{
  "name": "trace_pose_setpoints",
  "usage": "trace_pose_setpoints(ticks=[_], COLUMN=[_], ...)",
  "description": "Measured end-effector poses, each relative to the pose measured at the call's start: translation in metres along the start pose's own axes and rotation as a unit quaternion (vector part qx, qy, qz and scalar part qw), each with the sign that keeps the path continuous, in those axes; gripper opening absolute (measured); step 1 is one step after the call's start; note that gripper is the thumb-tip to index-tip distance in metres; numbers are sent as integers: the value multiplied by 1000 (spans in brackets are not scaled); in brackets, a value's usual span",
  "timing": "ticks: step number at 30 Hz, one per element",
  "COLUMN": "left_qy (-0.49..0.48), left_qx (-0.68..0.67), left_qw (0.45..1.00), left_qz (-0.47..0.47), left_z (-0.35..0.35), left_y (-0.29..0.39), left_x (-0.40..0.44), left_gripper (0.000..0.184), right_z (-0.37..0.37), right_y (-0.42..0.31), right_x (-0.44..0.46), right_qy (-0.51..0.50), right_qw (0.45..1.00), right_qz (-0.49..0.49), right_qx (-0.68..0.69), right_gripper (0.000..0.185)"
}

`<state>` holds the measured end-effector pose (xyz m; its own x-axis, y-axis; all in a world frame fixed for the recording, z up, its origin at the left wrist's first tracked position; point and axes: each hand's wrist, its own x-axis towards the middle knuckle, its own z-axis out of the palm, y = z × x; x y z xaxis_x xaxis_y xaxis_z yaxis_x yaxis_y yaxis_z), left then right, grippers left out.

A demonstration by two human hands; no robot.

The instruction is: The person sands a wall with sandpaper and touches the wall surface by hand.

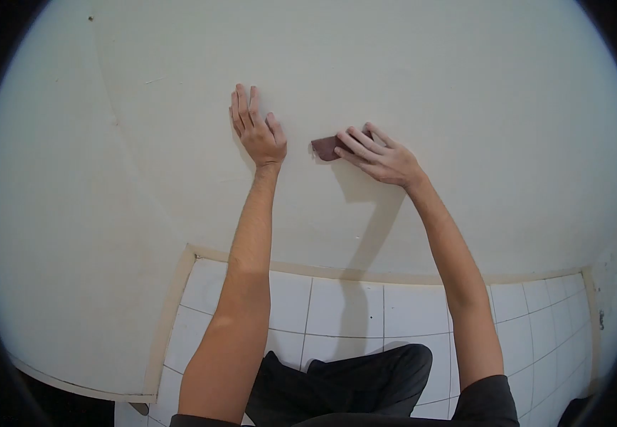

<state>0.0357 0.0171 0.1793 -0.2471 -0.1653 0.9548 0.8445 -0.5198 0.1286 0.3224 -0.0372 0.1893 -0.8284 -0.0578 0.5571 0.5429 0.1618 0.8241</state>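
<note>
Maroon piece: Because it is thin and looks limp, the maroon piece seems to need backing, and it lies against the pale wall under the right hand, one end sticking out past the fingertips towards the left hand.

Right hand: closed over the maroon piece, its fingers laid across it rather than pinching an edge, which likely spreads the pressure and keeps the piece flat on the wall; how the palm side meets it is hidden.

Left hand: fingers a little apart, nothing seen in its grasp, set against the wall beside the maroon piece but not touching it; it probably serves as a brace for the leaning body.

Arms: both reach forward, the left nearly straight, the right bent outward at the elbow, perhaps to leave room for the wrist to angle inward.

Trousers: the dark trousers show a bent knee low over the white tiled floor, a posture that seems to bring both hands to this part of the wall.

Skirting: the beige skirting runs along the foot of the wall, well apart from the maroon piece.
</note>
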Motion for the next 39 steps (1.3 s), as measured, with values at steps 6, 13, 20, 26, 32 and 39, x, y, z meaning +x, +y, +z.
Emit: trace_pose_setpoints(ticks=[6,13,20,26,32,39], left_qy=[4,0,-6,-8,4,36], left_qx=[-12,-7,4,18,-18,-52], left_qw=[1000,1000,1000,1000,1000,998], left_qz=[5,1,-3,7,6,22], left_z=[-1,0,-2,-5,-2,3], left_y=[1,0,0,1,-3,-8], left_x=[1,-1,0,1,-2,-4], left_gripper=[59,59,62,59,54,40], right_z=[-2,-2,0,-2,1,-5], right_y=[-7,-12,-11,-15,-18,-19], right_x=[3,8,3,1,6,5], right_qy=[32,71,32,15,52,43], right_qw=[988,975,990,997,988,986], right_qz=[146,209,131,78,137,155], right_qx=[-34,-29,-31,-23,-46,-40], right_gripper=[51,49,48,50,45,48])
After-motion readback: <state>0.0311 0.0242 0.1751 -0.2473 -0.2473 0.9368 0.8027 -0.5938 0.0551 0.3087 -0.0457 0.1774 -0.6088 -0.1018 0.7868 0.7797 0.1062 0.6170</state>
